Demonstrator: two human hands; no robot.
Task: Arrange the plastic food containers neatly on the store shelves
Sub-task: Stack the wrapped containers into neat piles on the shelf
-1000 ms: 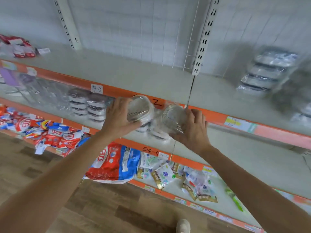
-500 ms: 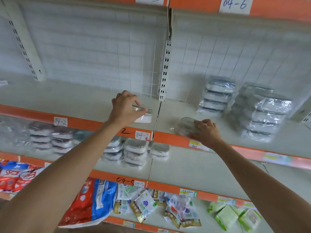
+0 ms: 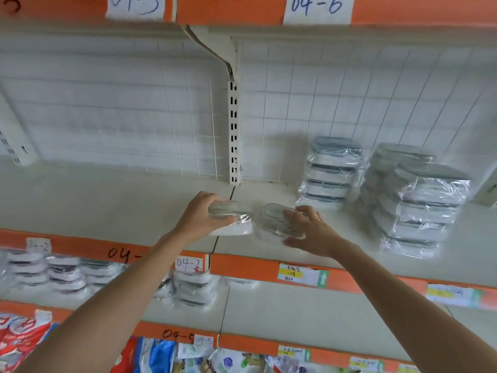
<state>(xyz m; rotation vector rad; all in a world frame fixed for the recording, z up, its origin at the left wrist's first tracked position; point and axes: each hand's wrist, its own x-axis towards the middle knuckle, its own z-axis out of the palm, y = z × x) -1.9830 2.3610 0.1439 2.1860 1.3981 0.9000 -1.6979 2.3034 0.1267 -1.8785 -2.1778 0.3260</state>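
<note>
Head view: two wrapped containers are held over the middle shelf, near its front edge, either side of the seam between shelf panels.

Left hand is curled round the left container; fingers wrap over the top, thumb under. Whether its base touches the shelf cannot be told.

Right hand is clamped on the right container, which is tilted with its clear face toward the camera; fingers are spread over its right end, thumb below. The two containers are just beside each other, a narrow gap between.

Stack of wrapped containers is seen at the back of the same shelf, right of the upright. A taller pair of stacks is placed further right, near the first.

Lower shelf: more wrapped containers are lined up left, and a short stack is partly hidden behind the left forearm.

Bottom shelf: red and blue bags and small packets are seen.

Orange shelf edges carry handwritten labels: "04-3" and "04-6" on top, "04-2" below. A yellow price tag is fixed right of it.
</note>
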